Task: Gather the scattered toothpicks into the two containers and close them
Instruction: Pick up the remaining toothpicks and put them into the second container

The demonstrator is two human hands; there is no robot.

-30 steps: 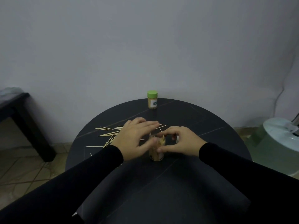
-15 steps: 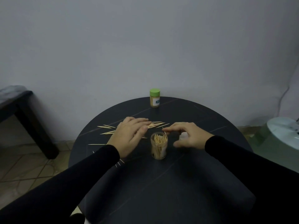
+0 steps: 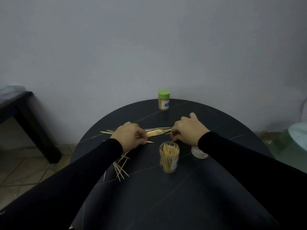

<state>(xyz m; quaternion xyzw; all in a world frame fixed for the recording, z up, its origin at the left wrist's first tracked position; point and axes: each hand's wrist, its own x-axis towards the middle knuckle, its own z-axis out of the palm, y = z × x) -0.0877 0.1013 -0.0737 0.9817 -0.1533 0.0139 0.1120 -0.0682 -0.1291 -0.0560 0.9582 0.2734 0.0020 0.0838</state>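
Observation:
An open clear jar [image 3: 169,157] half full of toothpicks stands mid-table. Its white lid [image 3: 198,153] lies to the right, partly under my right sleeve. A second jar with a green lid [image 3: 163,100], closed, stands at the table's far edge. Loose toothpicks [image 3: 156,131] lie in a pile between my hands, and more toothpicks [image 3: 120,168] lie by my left forearm. My left hand [image 3: 128,136] rests on the pile's left end, fingers curled down onto toothpicks. My right hand [image 3: 187,129] pinches a toothpick just behind the open jar.
The round black table [image 3: 166,196] stands against a grey wall. A dark bench [image 3: 18,112] stands at the left over a tiled floor. A pale green round object [image 3: 298,136] sits off the table's right edge.
Both hands left the open jar and moved back to the toothpick pile. My right hand came off the white lid, which now shows beside the jar.

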